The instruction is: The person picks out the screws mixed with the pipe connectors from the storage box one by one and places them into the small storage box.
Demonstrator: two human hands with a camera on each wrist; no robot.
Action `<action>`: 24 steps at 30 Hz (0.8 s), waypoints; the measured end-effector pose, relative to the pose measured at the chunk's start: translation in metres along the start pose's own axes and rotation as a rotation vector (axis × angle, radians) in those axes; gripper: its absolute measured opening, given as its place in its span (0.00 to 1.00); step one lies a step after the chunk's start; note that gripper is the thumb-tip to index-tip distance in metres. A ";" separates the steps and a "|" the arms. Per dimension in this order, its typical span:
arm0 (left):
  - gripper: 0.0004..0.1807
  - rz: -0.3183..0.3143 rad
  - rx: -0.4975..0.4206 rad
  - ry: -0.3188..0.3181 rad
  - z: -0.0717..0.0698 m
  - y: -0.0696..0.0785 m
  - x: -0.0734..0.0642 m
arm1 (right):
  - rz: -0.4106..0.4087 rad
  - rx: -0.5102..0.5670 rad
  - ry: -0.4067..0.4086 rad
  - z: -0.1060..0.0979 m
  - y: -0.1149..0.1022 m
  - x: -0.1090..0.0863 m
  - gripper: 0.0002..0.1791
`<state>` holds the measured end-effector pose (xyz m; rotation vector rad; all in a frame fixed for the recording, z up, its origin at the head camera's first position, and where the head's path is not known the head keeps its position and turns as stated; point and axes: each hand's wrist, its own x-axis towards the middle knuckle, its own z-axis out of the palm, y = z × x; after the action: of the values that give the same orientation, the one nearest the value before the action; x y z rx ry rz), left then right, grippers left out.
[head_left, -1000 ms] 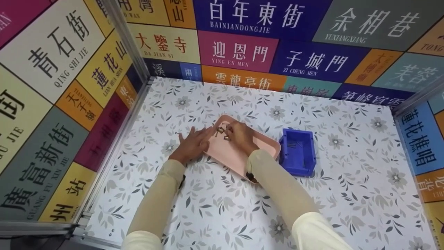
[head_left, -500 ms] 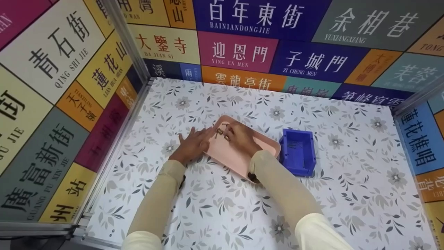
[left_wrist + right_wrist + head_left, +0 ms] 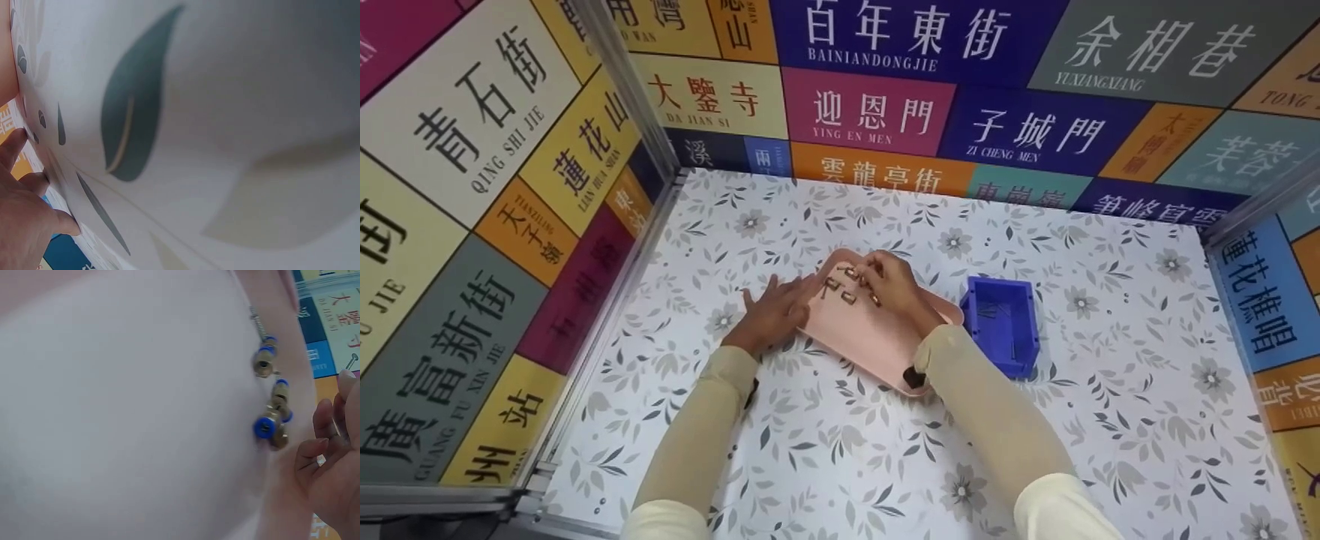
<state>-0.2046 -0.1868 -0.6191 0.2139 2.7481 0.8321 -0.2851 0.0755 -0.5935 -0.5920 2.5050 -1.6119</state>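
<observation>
A pink tray (image 3: 862, 349) lies at a slant on the table. Near its far left corner sit several small brass fittings (image 3: 264, 363) with blue rings, and a screw (image 3: 259, 325) lies beside them. My right hand (image 3: 896, 289) is over the tray just right of the fittings. In the right wrist view a small screw (image 3: 352, 361) sticks up from the fingertips of that hand, which pinch it. My left hand (image 3: 771, 311) rests with fingers spread at the tray's left edge; its fingers (image 3: 36, 183) touch the table in the left wrist view.
Right of the tray stands a blue bin (image 3: 1026, 369) with several thin screws (image 3: 994, 309) inside. Sign-printed panels (image 3: 877, 109) wall the table at the back and sides. A floral cloth (image 3: 1110, 360) covers the table.
My right hand has drawn back to the right from the fittings, so more of them show. The left hand stays where it was. The head view has shifted slightly.
</observation>
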 end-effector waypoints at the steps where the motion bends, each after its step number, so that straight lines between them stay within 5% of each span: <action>1: 0.31 0.004 0.003 0.002 0.001 -0.001 0.000 | -0.008 0.009 0.002 -0.003 -0.002 -0.001 0.10; 24: 0.32 -0.009 -0.010 0.006 0.001 0.001 -0.001 | -0.119 -0.202 0.111 -0.090 -0.021 -0.038 0.09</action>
<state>-0.2036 -0.1856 -0.6197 0.1978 2.7481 0.8451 -0.2712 0.1591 -0.5400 -0.7050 2.7858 -1.4770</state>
